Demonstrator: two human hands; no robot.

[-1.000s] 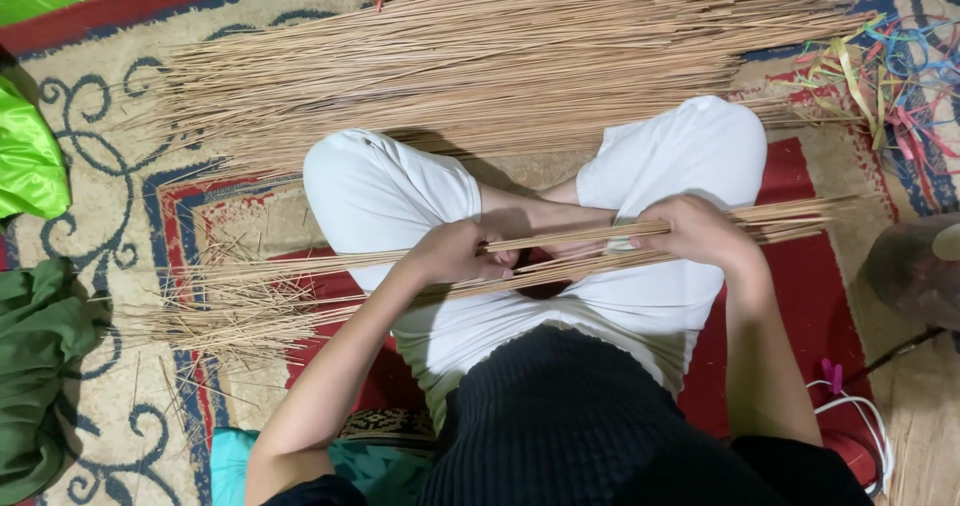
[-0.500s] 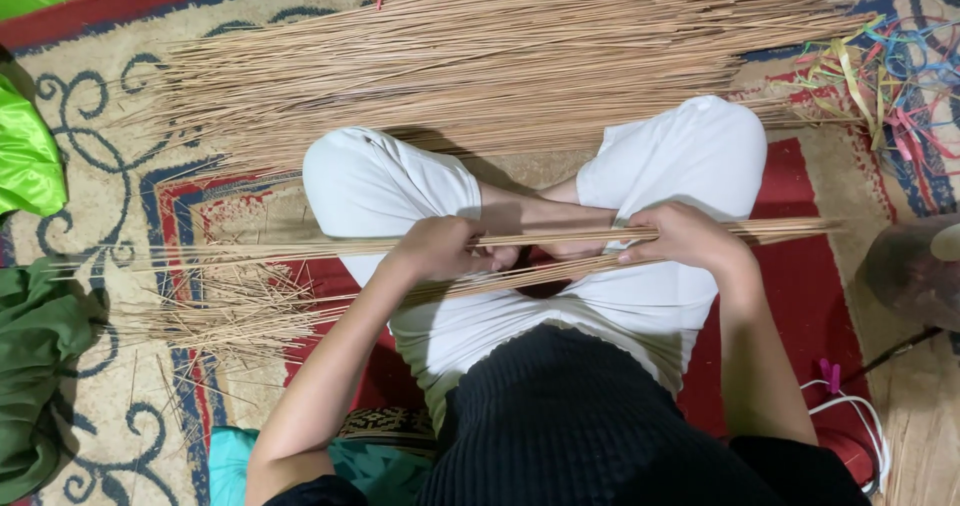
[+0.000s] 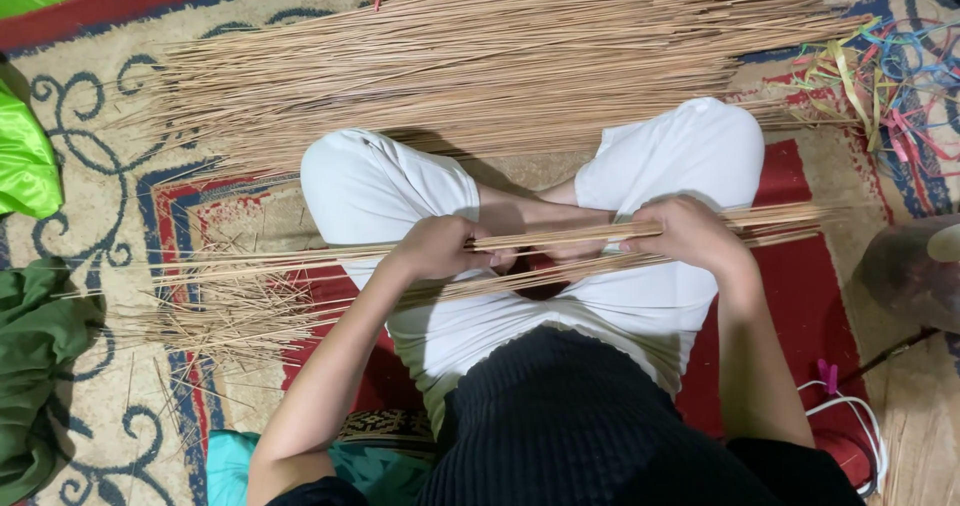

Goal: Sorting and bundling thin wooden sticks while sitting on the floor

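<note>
- One dark green cloth [image 3: 35, 366] lies bunched at the far left edge, on the patterned rug [image 3: 120, 116].
- One bright green cloth [image 3: 25, 161] sits above it, also at the left edge.
- One loose scatter of thin sticks [image 3: 215, 311] fans out on the rug to the left of the person's knee; too many to count.
- One large pile of long tan sticks [image 3: 500, 61] lies across the top of the view, beyond the crossed legs in white trousers [image 3: 400, 191].
- One turquoise cloth [image 3: 230, 466] shows at the bottom, beside the left elbow.
- The left hand [image 3: 435, 249] is closed around a small bundle of sticks [image 3: 565, 236], fingers curled over it.
- That bundle runs level across the lap, between both hands, with its ends sticking out past each knee.
- The right hand [image 3: 690, 234] is closed on the same bundle, further along.
- One tangle of coloured strips [image 3: 890, 71], yellow, blue, red and green, lies at the upper right.
- One white cable [image 3: 850, 416] loops at the lower right, with a small pink clip [image 3: 828, 374] beside it.
- No packages, labels or signs can be made out.
</note>
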